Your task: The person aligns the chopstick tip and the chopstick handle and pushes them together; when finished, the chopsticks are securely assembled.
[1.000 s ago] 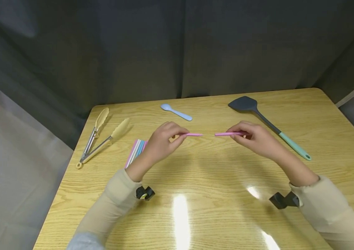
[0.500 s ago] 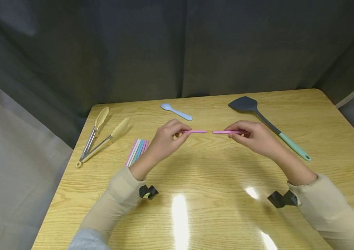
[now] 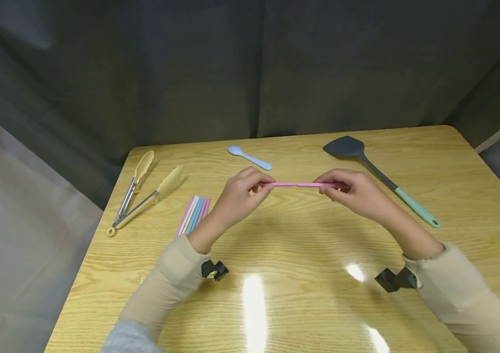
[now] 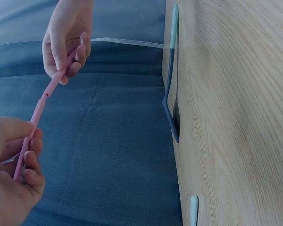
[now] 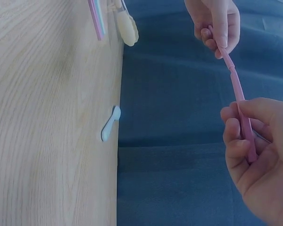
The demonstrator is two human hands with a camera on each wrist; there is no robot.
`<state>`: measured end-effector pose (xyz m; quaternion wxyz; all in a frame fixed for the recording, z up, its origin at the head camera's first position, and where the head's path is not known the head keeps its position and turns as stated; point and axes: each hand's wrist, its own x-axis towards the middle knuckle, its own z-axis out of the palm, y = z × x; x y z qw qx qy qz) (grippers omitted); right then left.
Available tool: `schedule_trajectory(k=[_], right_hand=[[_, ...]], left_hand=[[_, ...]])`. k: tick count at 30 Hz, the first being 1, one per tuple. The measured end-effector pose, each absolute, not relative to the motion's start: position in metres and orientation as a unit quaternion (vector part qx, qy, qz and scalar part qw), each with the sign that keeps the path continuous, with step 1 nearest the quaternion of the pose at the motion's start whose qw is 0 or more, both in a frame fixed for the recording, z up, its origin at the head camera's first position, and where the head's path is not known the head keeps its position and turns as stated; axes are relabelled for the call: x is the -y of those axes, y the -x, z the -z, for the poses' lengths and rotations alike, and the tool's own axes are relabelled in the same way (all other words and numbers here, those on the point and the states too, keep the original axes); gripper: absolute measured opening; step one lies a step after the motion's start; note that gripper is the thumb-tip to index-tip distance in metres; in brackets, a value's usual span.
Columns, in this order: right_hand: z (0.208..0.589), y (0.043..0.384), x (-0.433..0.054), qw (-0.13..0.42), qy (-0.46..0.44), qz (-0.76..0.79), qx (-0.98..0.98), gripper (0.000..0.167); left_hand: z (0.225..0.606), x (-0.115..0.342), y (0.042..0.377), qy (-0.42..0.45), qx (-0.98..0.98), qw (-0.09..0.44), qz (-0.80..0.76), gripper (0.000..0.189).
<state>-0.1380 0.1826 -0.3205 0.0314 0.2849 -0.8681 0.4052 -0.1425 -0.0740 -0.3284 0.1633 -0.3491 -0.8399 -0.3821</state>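
Observation:
Above the table my left hand (image 3: 243, 196) pinches one slim pink stick (image 3: 284, 184) between thumb and fingers. My right hand (image 3: 352, 191) grips a second pink stick (image 3: 308, 185), its rear part lying inside the curled fingers. The two sticks meet end to end midway between the hands, nearly in one line. Seen from the left wrist, the left stick (image 4: 37, 113) and the right stick (image 4: 53, 84) come together at a small notched joint. The right wrist view shows that joint too, with the right stick (image 5: 237, 87) slightly angled to the other one.
A row of pink, white and blue sticks (image 3: 193, 214) lies beside my left forearm. Spread tongs (image 3: 133, 201) rest at the table's left. A light blue spoon (image 3: 250, 158) lies behind the hands, and a dark spatula with a green handle (image 3: 380, 176) lies at right.
The hands have come closer together, mostly the left moving rightward. The gap between the two pink sticks has closed and their ends now meet.

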Motion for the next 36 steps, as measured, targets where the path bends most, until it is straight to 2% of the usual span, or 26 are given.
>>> schedule_trajectory(k=[9, 22, 36], right_hand=[[0.320, 0.136, -0.181, 0.038, -0.285, -0.411, 0.865, 0.011], [0.324, 0.133, -0.177, 0.088, -0.300, -0.400, 0.862, 0.010], [0.321, 0.125, -0.176, 0.092, -0.310, -0.402, 0.857, 0.013]], left_hand=[[0.328, 0.072, 0.142, 0.359, 0.838, 0.172, 0.372, 0.009], [0.332, 0.067, 0.136, 0.363, 0.828, 0.194, 0.381, 0.007], [0.341, 0.063, 0.130, 0.362, 0.815, 0.204, 0.404, 0.006]])
